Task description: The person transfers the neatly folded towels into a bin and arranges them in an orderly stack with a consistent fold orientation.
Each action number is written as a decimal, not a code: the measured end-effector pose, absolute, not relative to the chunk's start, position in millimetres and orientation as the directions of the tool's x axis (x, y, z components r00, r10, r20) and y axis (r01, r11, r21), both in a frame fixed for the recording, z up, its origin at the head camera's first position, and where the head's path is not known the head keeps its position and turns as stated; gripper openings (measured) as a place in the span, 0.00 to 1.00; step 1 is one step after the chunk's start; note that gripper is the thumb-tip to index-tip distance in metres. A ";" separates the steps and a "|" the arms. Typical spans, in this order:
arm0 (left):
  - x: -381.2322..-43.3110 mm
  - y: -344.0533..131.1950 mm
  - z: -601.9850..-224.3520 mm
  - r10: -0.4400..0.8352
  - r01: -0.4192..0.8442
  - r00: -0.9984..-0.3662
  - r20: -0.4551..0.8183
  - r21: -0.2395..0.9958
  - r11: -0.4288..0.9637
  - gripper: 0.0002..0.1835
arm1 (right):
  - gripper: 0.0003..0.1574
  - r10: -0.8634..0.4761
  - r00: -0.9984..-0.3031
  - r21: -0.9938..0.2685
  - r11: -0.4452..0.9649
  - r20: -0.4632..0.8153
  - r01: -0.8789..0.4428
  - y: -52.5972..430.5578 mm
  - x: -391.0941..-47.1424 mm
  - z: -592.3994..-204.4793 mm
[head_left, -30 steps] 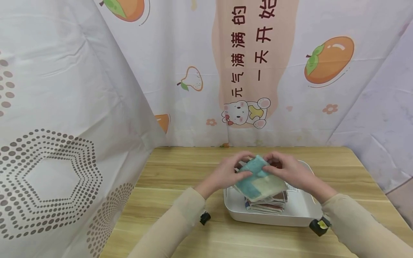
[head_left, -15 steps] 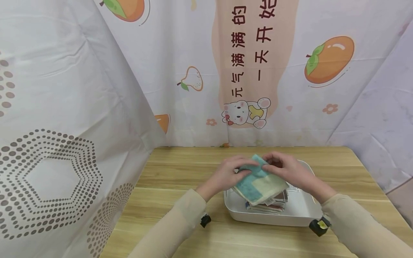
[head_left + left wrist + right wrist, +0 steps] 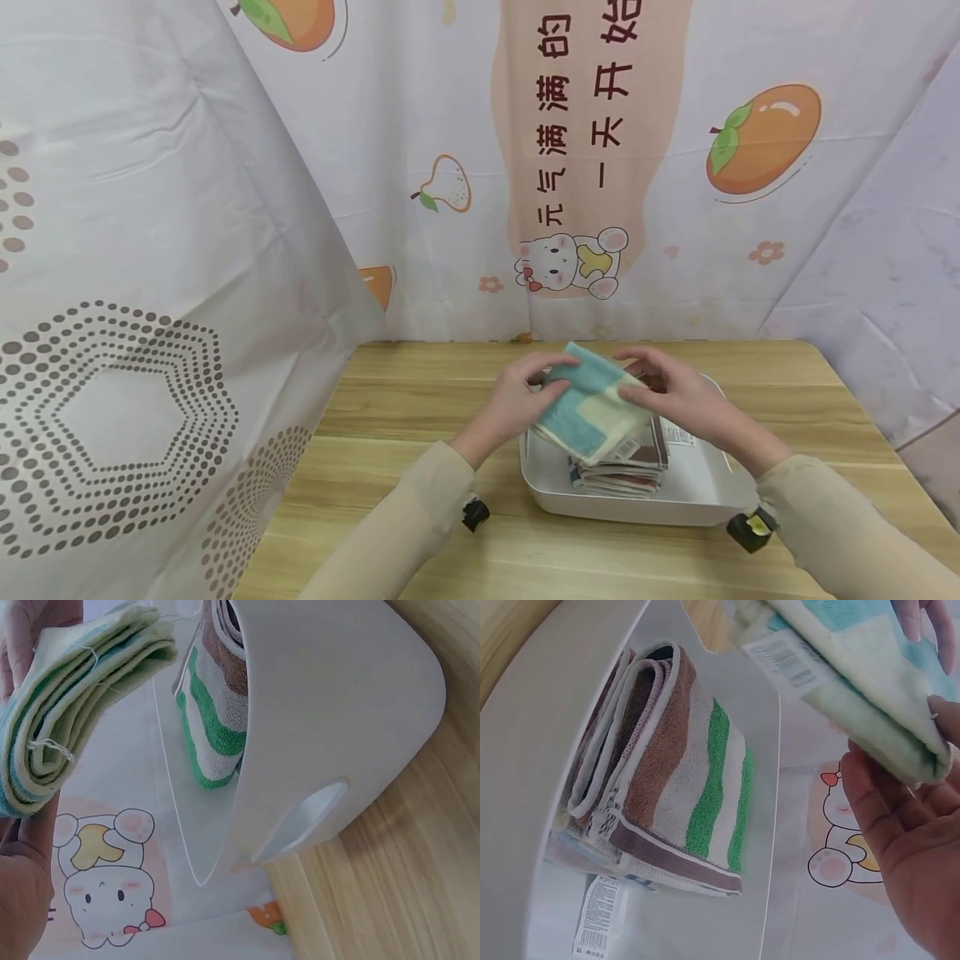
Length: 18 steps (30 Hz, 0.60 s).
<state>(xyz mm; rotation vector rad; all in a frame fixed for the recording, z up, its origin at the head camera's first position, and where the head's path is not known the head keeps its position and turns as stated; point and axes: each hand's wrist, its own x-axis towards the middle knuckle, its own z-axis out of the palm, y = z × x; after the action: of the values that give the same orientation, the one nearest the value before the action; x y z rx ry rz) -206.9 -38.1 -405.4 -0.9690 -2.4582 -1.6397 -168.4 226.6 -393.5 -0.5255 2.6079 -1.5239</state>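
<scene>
Between both hands, a folded teal-and-cream towel (image 3: 592,404) is held tilted above a white plastic bin (image 3: 630,510). My left hand (image 3: 519,398) pinches its left side, thumb on top. On the right, my right hand (image 3: 681,398) grips the cream side with its thumb in front and fingers behind. The right wrist view shows a barcode label (image 3: 791,664) on this towel's edge. Below it in the bin lies a stack of folded towels, topped by a brown, grey and green striped towel (image 3: 679,765). Loose white threads (image 3: 51,748) hang on the held towel's folded edge.
A printed label (image 3: 598,915) lies on the bin's inner surface beside the stack. The bin has a handle slot (image 3: 304,817) in its end wall and stands on a wooden table (image 3: 405,400). A printed curtain (image 3: 450,250) hangs behind the table.
Both hands have turned the teal-and-cream towel and raised it slightly up and left. More of the brown towel beneath and a white label now show.
</scene>
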 end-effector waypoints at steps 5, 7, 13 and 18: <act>-207.0 -39.8 -404.6 0.402 0.358 -0.880 0.252 0.909 0.215 0.16 | 0.35 -0.297 -0.944 -0.866 0.425 0.141 -0.263 227.7 -167.2 -395.3; -207.6 -40.3 -404.6 0.381 0.304 -0.899 0.217 0.935 0.183 0.17 | 0.36 -0.280 -0.948 -0.871 0.417 0.149 -0.260 227.4 -166.8 -396.3; -210.0 -40.4 -406.0 0.341 0.207 -0.925 0.167 0.975 0.084 0.17 | 0.39 -0.252 -0.945 -0.878 0.378 0.207 -0.293 223.3 -167.0 -401.4; -211.1 -39.4 -406.9 0.291 0.139 -0.948 0.127 0.990 0.021 0.17 | 0.44 -0.260 -0.931 -0.873 0.351 0.257 -0.339 220.3 -166.9 -405.6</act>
<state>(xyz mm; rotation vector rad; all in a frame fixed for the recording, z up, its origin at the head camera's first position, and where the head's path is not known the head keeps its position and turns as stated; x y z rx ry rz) -211.1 -39.4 -406.9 -0.4914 -2.3205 -2.2250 -166.9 220.3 -405.6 -0.5868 2.6417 -1.7352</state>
